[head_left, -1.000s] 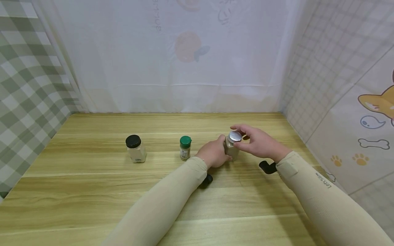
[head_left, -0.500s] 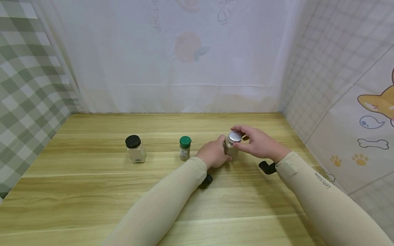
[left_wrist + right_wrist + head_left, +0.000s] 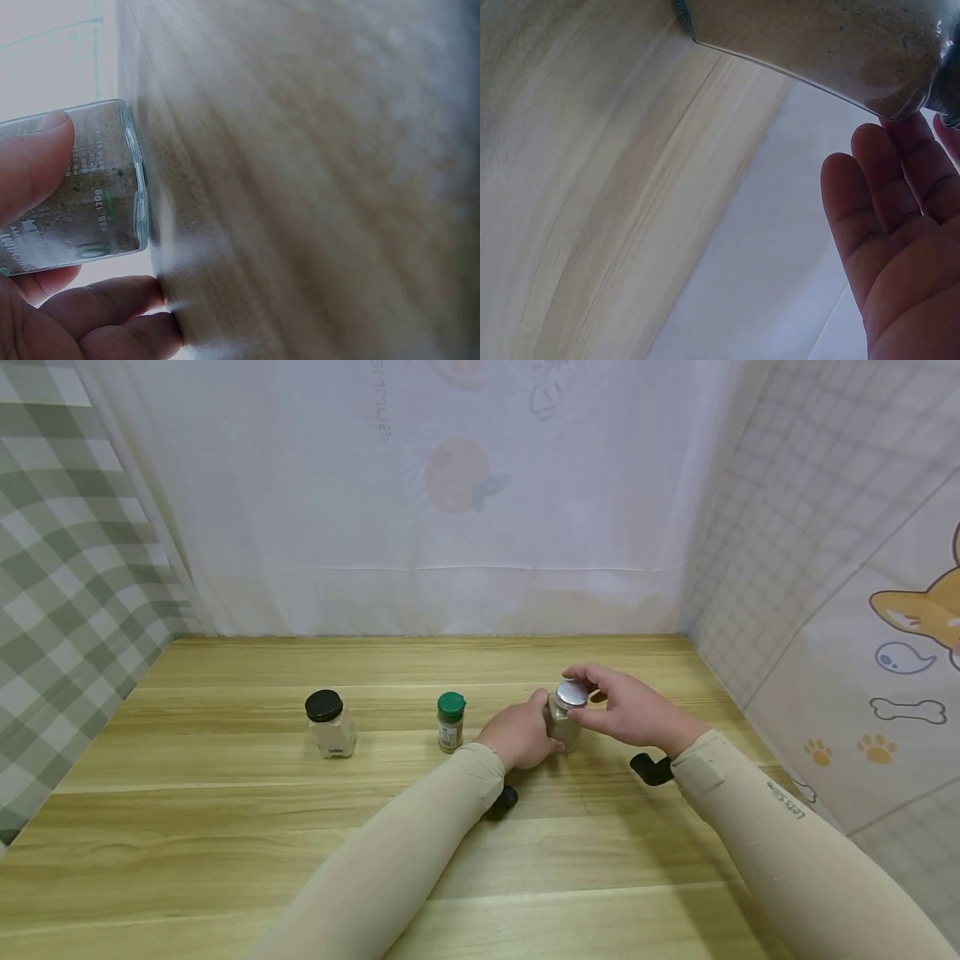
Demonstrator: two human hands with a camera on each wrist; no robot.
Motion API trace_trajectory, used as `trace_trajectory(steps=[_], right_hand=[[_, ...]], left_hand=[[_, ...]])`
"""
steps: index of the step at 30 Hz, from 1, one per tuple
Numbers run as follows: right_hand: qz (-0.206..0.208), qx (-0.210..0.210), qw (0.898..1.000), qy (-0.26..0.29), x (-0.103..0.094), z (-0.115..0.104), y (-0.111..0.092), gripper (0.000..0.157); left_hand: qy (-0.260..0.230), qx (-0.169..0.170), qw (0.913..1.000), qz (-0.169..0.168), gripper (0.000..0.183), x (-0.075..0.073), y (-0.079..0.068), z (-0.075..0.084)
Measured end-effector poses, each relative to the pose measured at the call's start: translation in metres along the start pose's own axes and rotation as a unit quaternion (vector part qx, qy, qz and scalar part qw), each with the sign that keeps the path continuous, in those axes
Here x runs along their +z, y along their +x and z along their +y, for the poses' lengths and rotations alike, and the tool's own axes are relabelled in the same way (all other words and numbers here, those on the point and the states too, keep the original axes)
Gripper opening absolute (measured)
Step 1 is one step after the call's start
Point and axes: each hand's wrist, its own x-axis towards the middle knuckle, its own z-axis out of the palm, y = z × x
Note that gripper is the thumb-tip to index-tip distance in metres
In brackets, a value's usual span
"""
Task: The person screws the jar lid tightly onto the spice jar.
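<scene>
A glass spice jar (image 3: 564, 733) of brownish powder with a silver lid (image 3: 572, 693) stands upright at the right of the table. My left hand (image 3: 519, 733) grips its body from the left; in the left wrist view the thumb (image 3: 34, 169) lies across the printed glass, with the other fingers on the far side. From the right, my right hand (image 3: 626, 706) holds the lid, thumb at the near edge and fingers behind it. The right wrist view shows these fingers (image 3: 877, 169) beside the jar's neck, the lid itself mostly out of frame.
A small spice bottle (image 3: 451, 731) with a green cap stands left of the hands. Farther left is a clear jar (image 3: 334, 737) of pale powder with a black lid. A white curtain (image 3: 450, 527) hangs behind the wooden table (image 3: 187, 827), and a patterned sheet (image 3: 817, 602) borders the right.
</scene>
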Motion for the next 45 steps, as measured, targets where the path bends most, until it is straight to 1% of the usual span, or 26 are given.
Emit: trace_trajectory(steps=[3, 6, 9, 10, 13, 17, 20, 24, 26, 30, 33, 36, 40, 45], right_hand=[[0.000, -0.012, 1.000, -0.003, -0.0004, 0.0003, -0.0003, 0.045], [0.002, -0.019, 1.000, 0.002, -0.0004, -0.0003, -0.0005, 0.036], [0.004, -0.010, 1.000, 0.003, -0.0001, -0.0012, -0.0003, 0.031], [0.004, -0.007, 1.000, 0.003, 0.0000, -0.0013, -0.0002, 0.031], [0.002, -0.003, 1.000, -0.004, -0.0003, -0.0010, -0.0001, 0.039], [0.001, -0.013, 1.000, -0.008, -0.0011, -0.0010, -0.0011, 0.044], [0.004, -0.016, 1.000, -0.004, -0.0011, -0.0021, -0.0016, 0.038], [0.005, -0.008, 1.000, 0.003, -0.0005, -0.0027, -0.0013, 0.032], [0.004, -0.005, 1.000, 0.005, -0.0001, -0.0023, -0.0009, 0.033], [0.001, -0.007, 1.000, 0.005, -0.0001, -0.0003, -0.0012, 0.043], [0.000, -0.015, 1.000, -0.001, -0.0006, 0.0008, -0.0019, 0.046], [0.000, -0.020, 1.000, -0.001, -0.0007, 0.0007, -0.0021, 0.041], [0.001, -0.017, 1.000, -0.001, -0.0005, -0.0006, -0.0018, 0.034], [-0.001, -0.008, 1.000, -0.006, -0.0001, -0.0014, -0.0010, 0.036]], left_hand=[[0.001, -0.001, 1.0000, -0.001, 0.054, 0.0000, 0.0003, 0.0001], [-0.001, -0.001, 1.0000, -0.001, 0.054, -0.0002, 0.0004, 0.0003], [0.001, 0.001, 1.0000, -0.001, 0.055, 0.0000, 0.0006, 0.0000], [0.003, 0.002, 1.0000, 0.000, 0.055, 0.0002, 0.0006, -0.0001], [0.007, 0.004, 1.0000, 0.001, 0.055, 0.0006, 0.0010, -0.0004], [0.007, 0.004, 1.0000, 0.002, 0.056, 0.0007, 0.0013, -0.0004], [0.007, 0.003, 1.0000, 0.002, 0.057, 0.0007, 0.0013, -0.0004], [0.006, 0.002, 1.0000, 0.001, 0.057, 0.0006, 0.0013, -0.0004], [0.004, 0.001, 1.0000, 0.001, 0.057, 0.0007, 0.0013, -0.0004], [0.004, 0.000, 1.0000, 0.000, 0.057, 0.0009, 0.0013, -0.0005], [0.004, -0.001, 1.0000, 0.000, 0.057, 0.0012, 0.0013, -0.0003], [0.003, -0.002, 1.0000, 0.000, 0.057, 0.0013, 0.0012, -0.0002], [0.002, -0.001, 1.0000, 0.001, 0.057, 0.0011, 0.0017, -0.0004], [0.004, 0.000, 1.0000, 0.001, 0.057, 0.0012, 0.0019, -0.0007]])
